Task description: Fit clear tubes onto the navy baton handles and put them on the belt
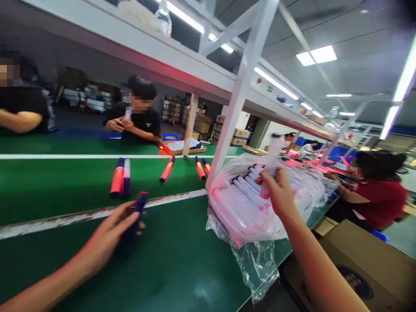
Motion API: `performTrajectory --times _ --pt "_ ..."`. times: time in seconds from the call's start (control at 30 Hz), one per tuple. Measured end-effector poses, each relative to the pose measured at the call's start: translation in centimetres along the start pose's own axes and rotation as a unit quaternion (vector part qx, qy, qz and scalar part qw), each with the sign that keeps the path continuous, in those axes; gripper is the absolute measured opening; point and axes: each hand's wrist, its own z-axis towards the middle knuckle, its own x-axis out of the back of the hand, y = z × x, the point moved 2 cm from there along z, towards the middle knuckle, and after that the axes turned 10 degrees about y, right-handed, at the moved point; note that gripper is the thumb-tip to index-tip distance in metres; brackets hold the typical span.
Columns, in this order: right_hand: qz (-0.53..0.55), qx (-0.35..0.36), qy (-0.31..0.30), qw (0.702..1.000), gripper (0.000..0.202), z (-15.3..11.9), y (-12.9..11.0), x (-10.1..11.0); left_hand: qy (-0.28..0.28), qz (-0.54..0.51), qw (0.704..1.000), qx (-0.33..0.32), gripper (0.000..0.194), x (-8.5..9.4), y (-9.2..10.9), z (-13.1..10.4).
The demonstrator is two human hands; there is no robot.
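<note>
My left hand (112, 229) is closed around a dark blue flashlight handle (140, 204), held above the green table with red light at its upper end. My right hand (280, 190) grips a translucent white tube with a dark cap (274, 151), roughly upright over a plastic-lined tray (227, 216). Several similar capped tubes (245, 187) lie in rows inside that tray. Beyond my left hand, a glowing red light wand (117, 180) rests beside a paler one (126, 175). Motion blurs the left handle slightly.
More lit wands (167, 170) lie on the green bench (81, 169) behind a white divider strip (182, 196). A slanted white post (232, 104) carries an overhead shelf. Co-workers sit across and at right. A cardboard box (373, 242) stands at lower right.
</note>
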Motion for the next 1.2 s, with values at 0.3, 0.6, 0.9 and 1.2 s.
performTrajectory --times 0.3,0.6,0.9,1.2 --pt "0.634 -0.264 -0.105 0.719 0.027 -8.4 -7.6 -13.0 -0.251 -0.207 0.937 0.132 0.06 -9.7 -2.3 -7.7" --pt "0.715 -0.374 -0.071 0.587 0.029 -10.6 -4.8 -14.1 -0.333 -0.187 0.911 0.158 0.057 -9.8 -1.6 -8.3" --pt "0.695 -0.378 -0.042 0.61 0.032 -10.5 -5.5 -13.5 -0.366 -0.134 0.91 0.14 0.059 -9.8 -1.7 -8.8" --pt "0.674 -0.334 -0.042 0.658 0.027 -11.2 -6.2 -13.2 -0.372 -0.099 0.917 0.108 0.051 -9.9 -1.6 -9.2"
